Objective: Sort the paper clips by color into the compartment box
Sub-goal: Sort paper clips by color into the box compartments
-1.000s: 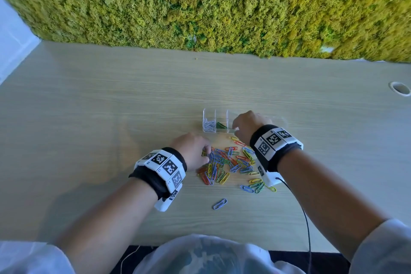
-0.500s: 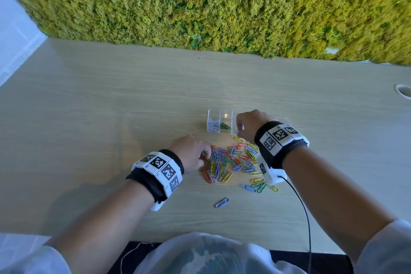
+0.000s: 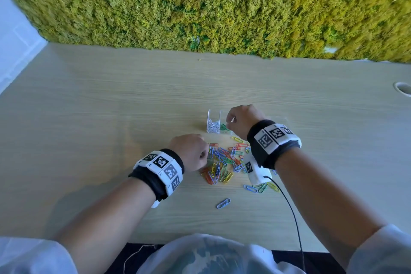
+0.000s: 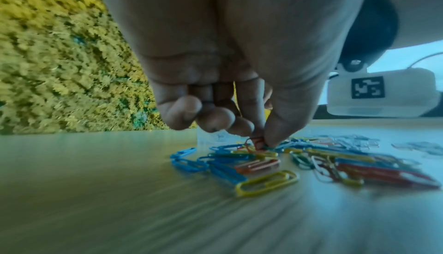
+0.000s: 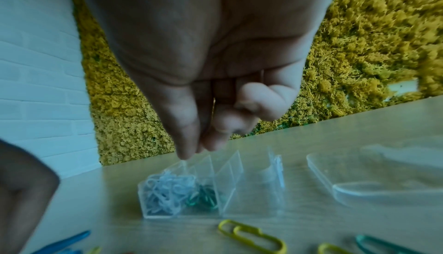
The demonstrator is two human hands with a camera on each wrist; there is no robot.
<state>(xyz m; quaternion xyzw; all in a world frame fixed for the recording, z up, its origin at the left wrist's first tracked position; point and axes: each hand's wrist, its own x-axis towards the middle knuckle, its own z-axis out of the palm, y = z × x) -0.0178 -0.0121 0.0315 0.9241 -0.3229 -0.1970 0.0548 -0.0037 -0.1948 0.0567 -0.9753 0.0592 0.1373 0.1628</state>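
Since the earlier frame the right hand (image 3: pixel 241 120) has been shifted left over the box (image 5: pixel 213 188), fingers pinched together (anything held cannot be told). Only the right wrist view shows two filled compartments and a lid (image 5: pixel 383 174). A red clip (image 4: pixel 255 143) is pinched by the left hand (image 4: pixel 230 79) at the near pile (image 3: pixel 224 162).

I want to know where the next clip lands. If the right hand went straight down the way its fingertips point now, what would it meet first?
Probably the compartment box: the right hand hangs fingertips-down over its left end, above the white clips beside the green clips. Which of those two compartments is unclear.
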